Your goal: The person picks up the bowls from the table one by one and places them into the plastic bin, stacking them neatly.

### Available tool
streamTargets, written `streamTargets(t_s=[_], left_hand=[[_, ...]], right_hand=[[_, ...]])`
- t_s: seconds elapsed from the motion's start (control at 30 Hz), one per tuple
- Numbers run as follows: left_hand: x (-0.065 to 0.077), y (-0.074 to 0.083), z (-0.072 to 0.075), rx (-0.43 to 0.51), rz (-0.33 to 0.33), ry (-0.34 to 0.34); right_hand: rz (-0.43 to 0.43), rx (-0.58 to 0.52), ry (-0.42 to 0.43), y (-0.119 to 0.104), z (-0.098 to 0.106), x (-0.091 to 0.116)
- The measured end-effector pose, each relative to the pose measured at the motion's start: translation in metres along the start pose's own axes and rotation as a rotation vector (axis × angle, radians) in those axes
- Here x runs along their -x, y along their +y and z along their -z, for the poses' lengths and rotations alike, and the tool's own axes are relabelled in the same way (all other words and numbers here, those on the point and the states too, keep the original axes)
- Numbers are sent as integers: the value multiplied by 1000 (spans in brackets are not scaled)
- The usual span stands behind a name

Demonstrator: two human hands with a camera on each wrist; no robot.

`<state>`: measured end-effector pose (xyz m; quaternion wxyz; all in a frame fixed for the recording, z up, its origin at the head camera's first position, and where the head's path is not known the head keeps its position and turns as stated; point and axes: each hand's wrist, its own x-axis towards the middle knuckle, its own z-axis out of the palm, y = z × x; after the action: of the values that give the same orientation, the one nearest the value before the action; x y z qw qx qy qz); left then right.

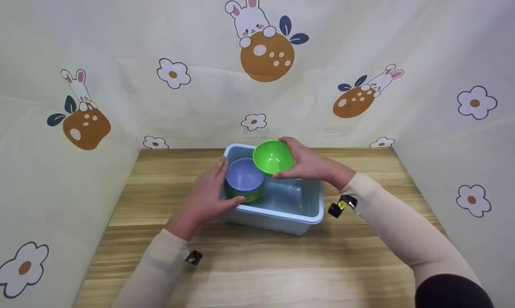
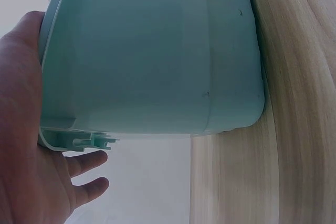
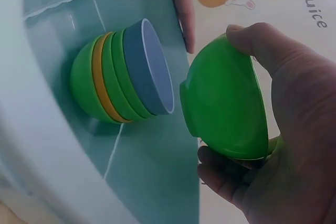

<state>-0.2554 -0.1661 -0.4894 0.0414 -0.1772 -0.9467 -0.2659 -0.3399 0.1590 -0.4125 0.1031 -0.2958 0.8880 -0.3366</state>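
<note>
My right hand (image 1: 306,160) grips a bright green bowl (image 1: 272,157) by its rim, thumb on one side and fingers on the other. In the right wrist view the green bowl (image 3: 226,103) is tilted, its base toward the stack. Inside a light blue plastic basin (image 1: 283,214), at its left end, stands a stack of bowls: a blue-purple bowl (image 1: 244,174) on top, green and orange ones (image 3: 102,80) beneath. My left hand (image 1: 206,192) rests at the basin's left rim, fingers extended and thumb over the front edge. The left wrist view shows the basin's outer wall (image 2: 142,56).
The basin sits on a wood-grain table (image 1: 257,265) near the back wall. Pale curtain-like walls (image 1: 197,107) printed with rabbits, oranges and flowers close in the back and both sides. A small dark camera (image 1: 193,258) is worn at the left wrist, another camera (image 1: 336,208) at the right.
</note>
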Motion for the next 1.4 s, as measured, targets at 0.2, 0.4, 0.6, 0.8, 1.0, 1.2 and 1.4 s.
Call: streamTargets(t_s=[0.2, 0.4, 0.6, 0.8, 1.0, 1.2, 1.4], left_hand=[[0, 1, 1, -12, 1, -2], [1, 1, 0, -11, -6, -2], [1, 0, 0, -6, -1, -6], [0, -1, -2, 8, 3, -7], [-1, -2, -2, -8, 2, -8], [-1, -2, -2, -18, 13, -17], [-1, -3, -2, -15, -1, -13]], right_hand=[[25, 35, -59, -3, -8, -14], [47, 80, -106, -7, -14, -25], [74, 118, -151, -12, -19, -34], [85, 166, -154, -16, -23, -39], [95, 237, -149, -15, -29, -45], [125, 261, -159, -13, -35, -51], [146, 272, -165, -12, -41, -55]])
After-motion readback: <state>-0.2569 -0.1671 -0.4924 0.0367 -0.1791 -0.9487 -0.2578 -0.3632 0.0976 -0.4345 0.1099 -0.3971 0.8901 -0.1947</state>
